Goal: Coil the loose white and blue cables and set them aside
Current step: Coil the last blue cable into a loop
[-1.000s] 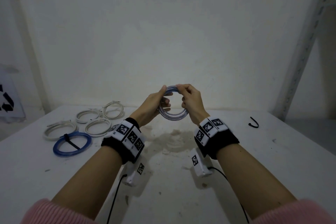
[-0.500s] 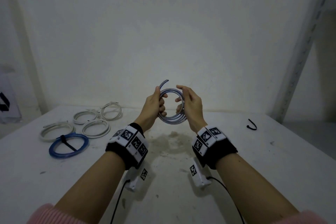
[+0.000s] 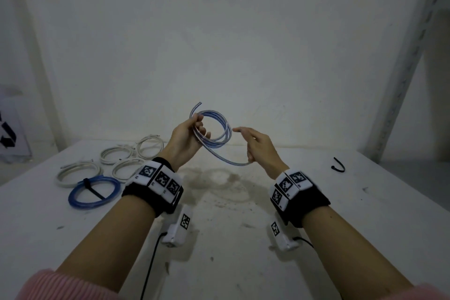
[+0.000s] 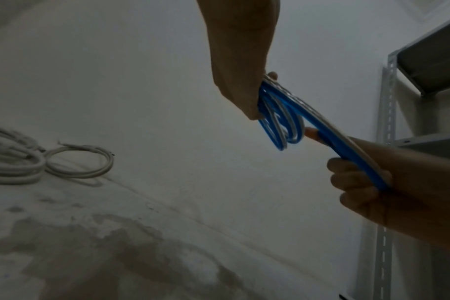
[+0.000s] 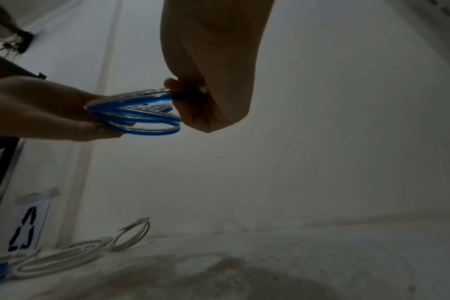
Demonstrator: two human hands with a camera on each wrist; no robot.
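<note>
From the head view, the left hand (image 3: 186,140) clamps the blue cable (image 3: 216,133) coil above the worktop (image 3: 365,214), keeping the loops stacked, while the right hand (image 3: 259,147) pinches the loose tail low, index finger extended, likely to guide another turn. Finished white coils (image 3: 117,161) and a tied blue coil (image 3: 93,191) lie grouped left, out of the way. The left wrist view shows the right hand's fingers (image 4: 347,176) curled round the tail. The right wrist view shows the loops pinched flat.

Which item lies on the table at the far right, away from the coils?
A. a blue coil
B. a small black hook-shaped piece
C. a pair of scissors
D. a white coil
B: a small black hook-shaped piece lies alone on the table at the right.
</note>
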